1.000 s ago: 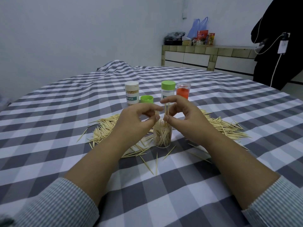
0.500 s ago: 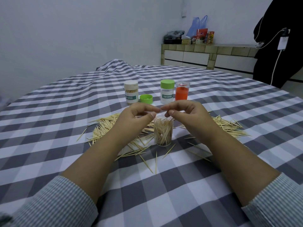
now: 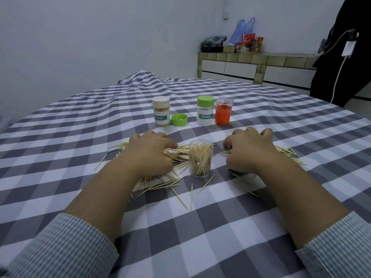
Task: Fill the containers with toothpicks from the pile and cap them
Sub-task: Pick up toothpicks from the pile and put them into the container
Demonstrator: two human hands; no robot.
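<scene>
Roughly midway, I judge: the open container [image 3: 200,158] near the tablecloth's [image 3: 220,227] middle is well filled but uncapped — its green lid [image 3: 179,119] lies farther back. Left hand [image 3: 149,155] and right hand [image 3: 249,150] rest curled on the toothpicks [image 3: 176,154]; whether they pinch any, I cannot tell.

Mid-frame, the open jar [image 3: 200,158] stands between both hands with gaps either side; toothpicks [image 3: 176,155] litter the cloth, and four containers [image 3: 204,113] block behind.

Left hand [image 3: 149,152]: fingertips hidden, grip unclear | right hand [image 3: 249,150]: same | toothpicks [image 3: 176,155]: partly covered | sleeves: cropped.
</scene>
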